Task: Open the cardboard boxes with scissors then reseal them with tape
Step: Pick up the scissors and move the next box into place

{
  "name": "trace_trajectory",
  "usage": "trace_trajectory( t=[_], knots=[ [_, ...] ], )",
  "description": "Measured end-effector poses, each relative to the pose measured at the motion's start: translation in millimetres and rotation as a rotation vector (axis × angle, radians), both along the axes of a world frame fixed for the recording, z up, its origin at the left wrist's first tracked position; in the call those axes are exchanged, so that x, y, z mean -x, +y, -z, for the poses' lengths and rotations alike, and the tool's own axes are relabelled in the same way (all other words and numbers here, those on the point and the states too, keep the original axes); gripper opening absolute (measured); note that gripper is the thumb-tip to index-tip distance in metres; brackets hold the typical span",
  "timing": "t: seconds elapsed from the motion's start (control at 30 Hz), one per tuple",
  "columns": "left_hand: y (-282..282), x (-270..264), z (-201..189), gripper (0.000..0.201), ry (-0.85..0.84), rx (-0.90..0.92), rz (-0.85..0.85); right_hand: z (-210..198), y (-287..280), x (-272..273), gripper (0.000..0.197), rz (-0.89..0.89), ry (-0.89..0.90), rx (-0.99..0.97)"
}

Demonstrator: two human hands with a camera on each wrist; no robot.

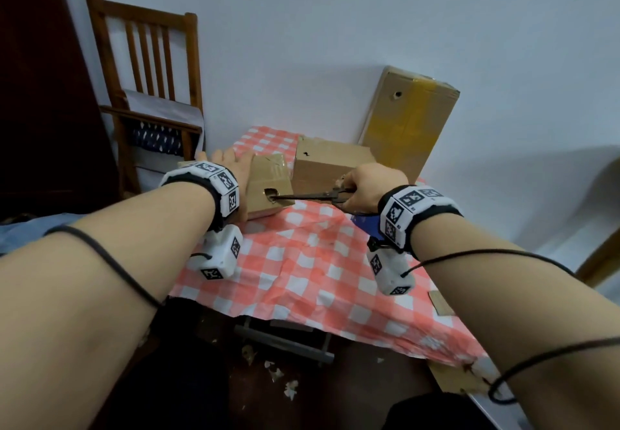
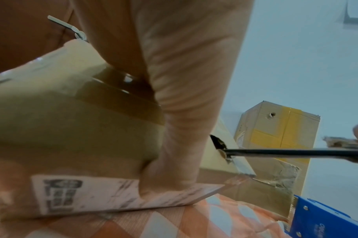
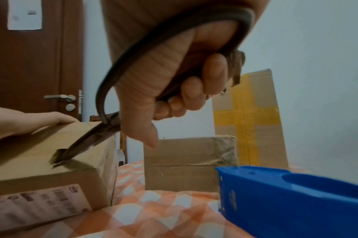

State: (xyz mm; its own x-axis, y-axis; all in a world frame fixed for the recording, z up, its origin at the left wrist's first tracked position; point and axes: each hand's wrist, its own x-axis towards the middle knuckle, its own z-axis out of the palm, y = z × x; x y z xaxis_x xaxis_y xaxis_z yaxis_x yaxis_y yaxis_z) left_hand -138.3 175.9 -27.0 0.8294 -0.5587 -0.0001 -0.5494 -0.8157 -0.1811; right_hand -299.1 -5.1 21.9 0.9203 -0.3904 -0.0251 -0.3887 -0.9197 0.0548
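At centre left of the head view, the left hand point(image 1: 231, 161) is lying flat with fingers straight on the small cardboard box point(image 1: 268, 184), which is sitting on the checkered counter point(image 1: 302, 261). Right of it, the right hand point(image 1: 365, 191) is gripping the scissors point(image 1: 312, 196), whose blade tips are poking into the box's torn hole. A second box point(image 1: 328, 164) and a tall taped box point(image 1: 406, 120) are standing behind.

Lighting: dim, flat, bluish, shadows staying soft | Distortion: wide-angle bending at the edges | Focus: wrist views blurring on close skin and cardboard | Glare: none showing
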Motion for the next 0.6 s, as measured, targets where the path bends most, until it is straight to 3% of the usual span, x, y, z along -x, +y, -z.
trace_trajectory(
  t=[0.13,0.27,0.33,0.47,0.6],
  knots=[
    [-5,-13,5,0.129,0.021,0.005,-0.033,-21,13,-21,0.031,-0.085,0.073,0.197],
    [-14,-45,30,0.135,0.056,0.015,-0.069,-51,31,-42,0.024,-0.225,0.132,0.410],
    [-9,-29,13,0.135,0.013,-0.039,-0.046,-66,37,-55,0.028,-0.272,0.148,0.442],
    [-2,-8,-9,0.130,0.029,-0.042,0.008,-72,41,-74,0.028,-0.333,0.156,0.367],
    [2,-12,-9,0.125,0.075,-0.002,-0.002,-48,18,-71,0.022,-0.227,0.102,0.140]
  ],
)
